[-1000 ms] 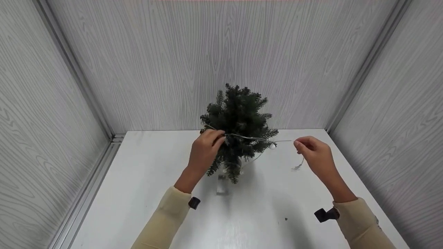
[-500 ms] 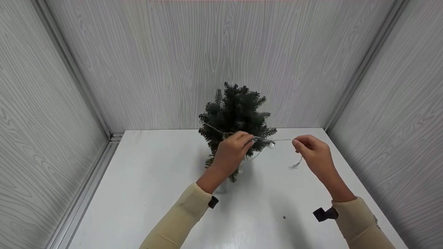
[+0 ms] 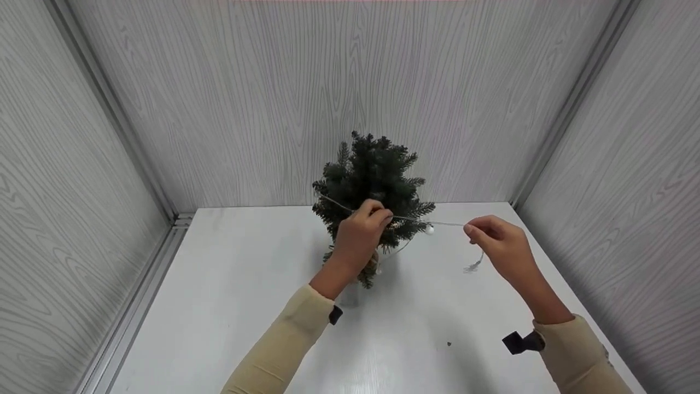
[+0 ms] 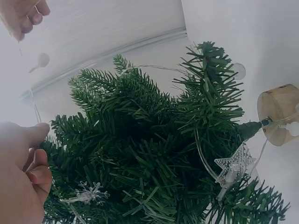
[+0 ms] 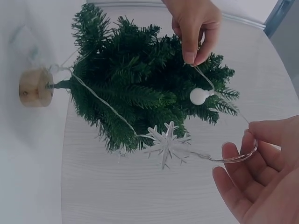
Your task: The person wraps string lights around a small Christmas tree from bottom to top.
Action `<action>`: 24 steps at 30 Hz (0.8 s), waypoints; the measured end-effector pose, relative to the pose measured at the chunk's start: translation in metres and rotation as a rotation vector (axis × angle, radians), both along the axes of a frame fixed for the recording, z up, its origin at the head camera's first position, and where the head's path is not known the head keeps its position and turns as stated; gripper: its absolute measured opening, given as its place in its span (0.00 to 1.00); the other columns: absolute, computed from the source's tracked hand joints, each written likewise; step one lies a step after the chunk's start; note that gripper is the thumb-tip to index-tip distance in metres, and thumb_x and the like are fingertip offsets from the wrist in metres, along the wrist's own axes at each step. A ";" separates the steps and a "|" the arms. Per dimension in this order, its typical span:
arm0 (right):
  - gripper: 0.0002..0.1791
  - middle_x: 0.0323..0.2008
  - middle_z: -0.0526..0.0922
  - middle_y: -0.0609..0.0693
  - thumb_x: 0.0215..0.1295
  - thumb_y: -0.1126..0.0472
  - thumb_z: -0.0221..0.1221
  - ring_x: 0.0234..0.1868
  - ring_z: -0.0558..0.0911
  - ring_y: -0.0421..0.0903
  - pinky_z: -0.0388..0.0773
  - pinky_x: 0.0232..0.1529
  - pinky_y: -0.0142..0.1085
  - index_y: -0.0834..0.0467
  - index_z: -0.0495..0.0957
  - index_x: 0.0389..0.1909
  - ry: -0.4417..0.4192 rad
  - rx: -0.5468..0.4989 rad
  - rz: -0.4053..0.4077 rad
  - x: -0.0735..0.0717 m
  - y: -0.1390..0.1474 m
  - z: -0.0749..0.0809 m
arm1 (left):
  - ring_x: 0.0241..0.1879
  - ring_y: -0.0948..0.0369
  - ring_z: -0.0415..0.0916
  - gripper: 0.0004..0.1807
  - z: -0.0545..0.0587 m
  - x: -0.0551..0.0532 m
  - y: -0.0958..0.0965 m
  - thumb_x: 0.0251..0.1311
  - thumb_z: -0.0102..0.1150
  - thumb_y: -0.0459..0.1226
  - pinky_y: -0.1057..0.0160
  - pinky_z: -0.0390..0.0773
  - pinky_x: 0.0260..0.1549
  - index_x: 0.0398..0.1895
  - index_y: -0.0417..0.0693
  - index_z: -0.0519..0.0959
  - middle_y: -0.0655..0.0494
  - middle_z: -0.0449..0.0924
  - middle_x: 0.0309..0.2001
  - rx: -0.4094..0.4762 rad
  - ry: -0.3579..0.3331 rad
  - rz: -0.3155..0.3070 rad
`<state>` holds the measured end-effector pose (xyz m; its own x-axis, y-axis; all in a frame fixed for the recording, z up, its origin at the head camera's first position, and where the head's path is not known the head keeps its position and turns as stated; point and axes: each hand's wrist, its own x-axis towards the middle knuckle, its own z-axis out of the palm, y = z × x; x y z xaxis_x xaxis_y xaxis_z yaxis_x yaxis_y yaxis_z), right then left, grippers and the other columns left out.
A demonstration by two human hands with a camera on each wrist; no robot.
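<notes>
A small green artificial Christmas tree (image 3: 377, 164) on a round wooden base (image 5: 36, 88) carries a clear-wired string of lights (image 3: 418, 220). In front of the tree my left hand (image 3: 358, 235) pinches the wire between thumb and fingertips. Out to the right, my right hand (image 3: 500, 241) pinches another stretch of it, and a loop hangs from those fingers. Between the hands the wire runs nearly straight, with a white ball light (image 5: 198, 96) on it. Below hangs a clear snowflake light (image 5: 167, 145). The left wrist view also shows a star light (image 4: 234, 164) among the branches.
The tree stands near the back of a white table (image 3: 246, 284), close to a wood-grain back panel (image 3: 262, 104). Similar panels rise at both sides. A pale clear item (image 3: 349, 296) lies before the tree, and a dark speck (image 3: 449, 343) is nearer the front.
My left hand has moved right along the wire across the tree's front, then slightly back left. My right hand has stayed almost in place, still pinching the wire.
</notes>
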<state>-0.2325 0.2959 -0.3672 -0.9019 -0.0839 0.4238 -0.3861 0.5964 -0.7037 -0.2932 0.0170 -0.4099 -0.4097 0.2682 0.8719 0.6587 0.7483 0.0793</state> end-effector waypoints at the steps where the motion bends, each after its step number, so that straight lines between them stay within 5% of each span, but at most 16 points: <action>1: 0.12 0.34 0.83 0.47 0.72 0.56 0.61 0.36 0.82 0.39 0.76 0.37 0.24 0.61 0.84 0.44 -0.012 0.009 0.010 0.000 0.003 0.001 | 0.32 0.63 0.84 0.04 0.000 0.000 0.000 0.65 0.66 0.38 0.70 0.83 0.31 0.38 0.48 0.88 0.53 0.82 0.40 0.004 -0.003 -0.001; 9: 0.09 0.38 0.86 0.53 0.70 0.64 0.62 0.37 0.82 0.31 0.78 0.39 0.23 0.66 0.84 0.45 -0.049 0.041 0.106 -0.005 0.039 0.000 | 0.35 0.63 0.85 0.05 -0.001 -0.002 -0.002 0.67 0.65 0.39 0.68 0.83 0.34 0.38 0.50 0.88 0.56 0.85 0.38 0.048 -0.056 -0.036; 15: 0.09 0.33 0.85 0.48 0.71 0.62 0.62 0.35 0.81 0.30 0.76 0.36 0.22 0.65 0.85 0.44 0.002 0.079 0.043 -0.008 0.046 0.001 | 0.36 0.63 0.85 0.07 0.000 -0.003 -0.018 0.66 0.65 0.41 0.66 0.83 0.36 0.40 0.49 0.89 0.56 0.85 0.40 0.071 -0.087 -0.080; 24: 0.11 0.34 0.84 0.55 0.74 0.58 0.59 0.35 0.79 0.33 0.72 0.33 0.23 0.61 0.84 0.45 0.069 0.112 -0.030 -0.009 0.041 0.015 | 0.41 0.62 0.85 0.11 -0.005 -0.010 -0.045 0.71 0.59 0.40 0.63 0.83 0.35 0.48 0.48 0.87 0.54 0.85 0.47 0.151 -0.181 -0.090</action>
<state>-0.2411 0.3365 -0.3525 -0.8738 -0.1073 0.4742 -0.4119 0.6816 -0.6047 -0.3030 -0.0279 -0.4146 -0.5435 0.1828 0.8193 0.6867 0.6582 0.3087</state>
